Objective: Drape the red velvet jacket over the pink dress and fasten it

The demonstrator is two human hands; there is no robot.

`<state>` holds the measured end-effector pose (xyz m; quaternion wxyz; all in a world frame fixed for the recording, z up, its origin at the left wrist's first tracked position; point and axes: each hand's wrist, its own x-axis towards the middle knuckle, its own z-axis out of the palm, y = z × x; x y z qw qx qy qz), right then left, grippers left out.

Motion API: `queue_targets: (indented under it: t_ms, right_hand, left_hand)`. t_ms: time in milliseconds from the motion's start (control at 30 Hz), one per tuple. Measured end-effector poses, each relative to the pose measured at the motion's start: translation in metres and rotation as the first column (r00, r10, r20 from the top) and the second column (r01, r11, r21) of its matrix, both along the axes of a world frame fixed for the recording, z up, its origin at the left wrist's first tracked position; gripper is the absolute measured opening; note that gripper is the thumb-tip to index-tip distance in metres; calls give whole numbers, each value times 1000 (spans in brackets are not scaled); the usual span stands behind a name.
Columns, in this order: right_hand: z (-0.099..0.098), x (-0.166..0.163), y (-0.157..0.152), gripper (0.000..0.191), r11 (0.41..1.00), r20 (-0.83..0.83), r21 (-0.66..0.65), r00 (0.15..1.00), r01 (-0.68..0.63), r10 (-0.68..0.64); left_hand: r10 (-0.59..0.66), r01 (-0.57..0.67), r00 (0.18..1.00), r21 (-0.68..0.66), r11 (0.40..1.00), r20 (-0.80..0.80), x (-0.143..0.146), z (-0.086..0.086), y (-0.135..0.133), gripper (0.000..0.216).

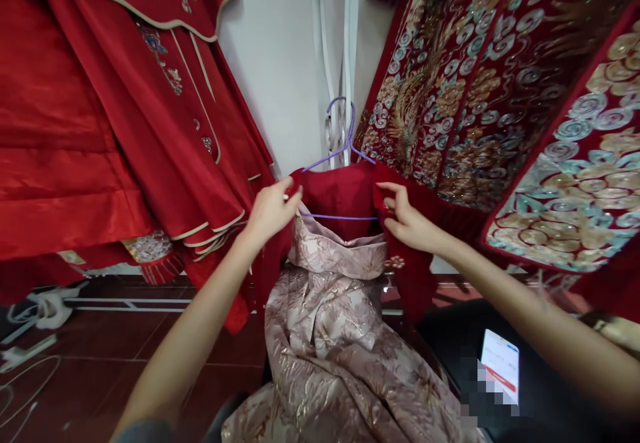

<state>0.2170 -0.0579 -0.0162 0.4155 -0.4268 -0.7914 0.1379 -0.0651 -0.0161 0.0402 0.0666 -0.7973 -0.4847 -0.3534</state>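
A dark red jacket (340, 186) hangs on a purple hanger (327, 157), whose hook is up by the white rack post. My left hand (274, 208) pinches the jacket's edge near its left shoulder. Across from it, my right hand (407, 220) grips the opposite front edge, fingers bent round the red cloth. Between both hands, a pinkish brocade dress (335, 310) with gold pattern drops from the hanger's lower bar toward my lap. A small beaded ornament (395, 262) sits on the jacket below my right hand.
Red embroidered garments (195, 130) hang at the left, and a heavily beaded red garment (465, 90) at the right. A lit phone (501, 370) lies on a black surface (450, 330) at lower right. White cables (30, 390) and rack bars (135, 304) are low on the left.
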Motion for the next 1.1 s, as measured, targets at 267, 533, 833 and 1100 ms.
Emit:
queue_targets:
  t_ms: [267,533,833,1100]
  right_hand:
    - [-14,-62,-23,47,994,-233,103,971,-35,58]
    - [-25,-58,-20,19,992,-475,88,879,95,-42]
    - [-22,-57,-19,17,990,-412,131,911,57,2]
    - [-12,-59,-22,16,959,-268,250,961,136,-66]
  left_hand:
    - [-158,170,979,-89,981,129,61,-48,-22,12]
    - [-181,315,636,-39,948,750,75,-88,-32,22]
    - [-215,271,754,5,963,621,76,-80,-33,9]
    - [-275,301,852,12,954,445,72,-74,-39,20]
